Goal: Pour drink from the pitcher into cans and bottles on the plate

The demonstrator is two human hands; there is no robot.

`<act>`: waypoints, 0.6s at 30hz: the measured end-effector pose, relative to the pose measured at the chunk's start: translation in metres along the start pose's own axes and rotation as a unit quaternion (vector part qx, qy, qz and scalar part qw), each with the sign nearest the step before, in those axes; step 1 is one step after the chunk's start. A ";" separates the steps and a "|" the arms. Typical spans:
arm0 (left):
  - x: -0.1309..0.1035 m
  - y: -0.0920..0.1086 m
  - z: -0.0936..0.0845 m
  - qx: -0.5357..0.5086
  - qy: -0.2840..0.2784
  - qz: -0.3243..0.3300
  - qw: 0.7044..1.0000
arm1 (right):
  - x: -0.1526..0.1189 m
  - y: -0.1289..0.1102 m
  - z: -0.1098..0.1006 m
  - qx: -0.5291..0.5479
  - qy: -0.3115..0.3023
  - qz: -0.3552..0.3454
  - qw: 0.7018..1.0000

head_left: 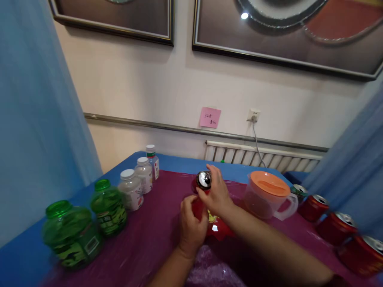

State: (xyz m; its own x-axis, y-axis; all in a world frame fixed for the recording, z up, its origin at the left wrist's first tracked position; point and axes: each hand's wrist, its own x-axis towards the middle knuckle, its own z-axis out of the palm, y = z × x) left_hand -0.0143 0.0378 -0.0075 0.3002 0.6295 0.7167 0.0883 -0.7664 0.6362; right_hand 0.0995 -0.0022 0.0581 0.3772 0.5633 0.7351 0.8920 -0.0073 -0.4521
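A can with a dark rim and silver top (204, 180) stands near the middle of the purple cover. My right hand (218, 194) is curled at its right side, thumb in front and fingers behind. Just below lies a shiny red packet (220, 230) with a yellow print, partly hidden by both hands. My left hand (192, 226) has bent fingers and thumb around the packet's left part. Blur leaves the exact fingertip contact unclear.
Green jars (109, 209), white-lidded clear jars (133, 191) and a small bottle (153, 163) line the left. On the right are an orange-lidded pitcher (261, 199) and several cans (336, 228). A radiator (239, 153) is behind the table.
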 end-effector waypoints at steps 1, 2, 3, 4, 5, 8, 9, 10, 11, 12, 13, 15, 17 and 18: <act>0.002 0.000 0.000 0.001 0.013 0.018 1.000 | -0.014 0.003 -0.013 0.007 0.015 -0.006 1.000; 0.003 0.000 0.000 0.005 0.015 0.037 0.999 | -0.027 0.006 -0.025 0.013 0.023 -0.005 1.000; 0.003 0.000 0.000 0.010 0.005 0.053 0.999 | -0.040 0.008 -0.036 0.018 0.026 0.000 1.000; 0.002 0.000 0.001 0.014 -0.021 0.068 0.997 | -0.051 0.009 -0.045 0.024 0.025 0.006 0.999; 0.001 0.000 0.002 0.013 -0.060 0.081 0.995 | -0.060 0.010 -0.053 0.030 0.022 0.011 0.999; -0.005 -0.001 0.006 -0.014 -0.191 0.101 0.976 | -0.081 0.009 -0.073 0.049 0.001 0.020 0.999; -0.006 -0.001 0.008 -0.023 -0.223 0.104 0.969 | -0.085 0.009 -0.078 0.055 -0.006 0.021 0.998; -0.007 -0.001 0.009 -0.029 -0.246 0.106 0.963 | -0.088 0.008 -0.083 0.061 -0.014 0.021 0.998; -0.008 -0.001 0.010 -0.033 -0.263 0.109 0.958 | -0.091 0.008 -0.087 0.067 -0.021 0.021 0.997; -0.008 -0.001 0.010 -0.036 -0.277 0.115 0.953 | -0.093 0.009 -0.090 0.072 -0.027 0.022 0.997; -0.007 0.000 0.010 -0.038 -0.289 0.121 0.949 | -0.095 0.009 -0.092 0.077 -0.030 0.025 0.996; -0.006 0.003 0.010 -0.043 -0.309 0.133 0.941 | -0.099 0.012 -0.096 0.083 -0.034 0.038 0.995; -0.004 0.006 0.008 -0.046 -0.322 0.138 0.935 | -0.101 0.015 -0.097 0.087 -0.037 0.055 0.994; -0.003 0.007 0.007 -0.048 -0.325 0.138 0.934 | -0.102 0.017 -0.097 0.089 -0.039 0.061 0.993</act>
State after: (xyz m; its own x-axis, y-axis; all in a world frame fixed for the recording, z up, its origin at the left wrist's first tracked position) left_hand -0.0077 0.0294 -0.0076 0.8155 0.1748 0.5517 -0.1540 -0.8533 0.4981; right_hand 0.1001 -0.1397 0.0248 0.4534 0.6301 0.6304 0.7799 0.0618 -0.6228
